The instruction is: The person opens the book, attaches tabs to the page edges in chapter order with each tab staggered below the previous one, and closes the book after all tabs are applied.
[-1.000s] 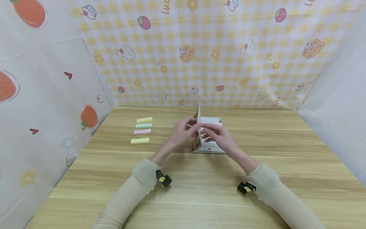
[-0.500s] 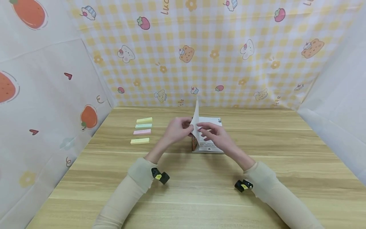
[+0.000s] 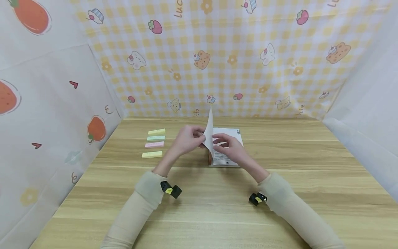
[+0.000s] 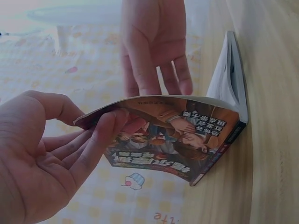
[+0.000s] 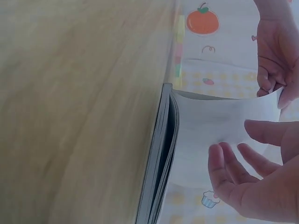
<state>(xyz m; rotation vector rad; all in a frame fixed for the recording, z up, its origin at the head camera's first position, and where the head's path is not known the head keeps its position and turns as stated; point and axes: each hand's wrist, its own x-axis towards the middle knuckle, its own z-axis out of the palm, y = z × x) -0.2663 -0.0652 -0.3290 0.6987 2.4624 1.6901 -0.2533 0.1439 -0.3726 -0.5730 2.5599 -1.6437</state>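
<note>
A small paperback book [image 3: 228, 154] lies on the wooden table [image 3: 199, 214], its illustrated front cover [image 4: 177, 140] raised upright. My left hand [image 3: 199, 136] pinches the cover's free edge between thumb and fingers [image 4: 100, 135]. My right hand [image 3: 219, 143] is on the other side, its straight fingers [image 4: 156, 70] against the white inner face of the cover [image 5: 210, 126]. The book's remaining pages [image 5: 156, 177] lie flat on the table.
Several coloured sticky-note strips [image 3: 153, 142] lie in a column left of the book. Patterned cloth walls [image 3: 217, 58] enclose the table at the back and both sides. A small black camera sits on each wrist [image 3: 169, 189].
The cover has swung up further and to the left. Both hands and forearms have shifted slightly left with it.
</note>
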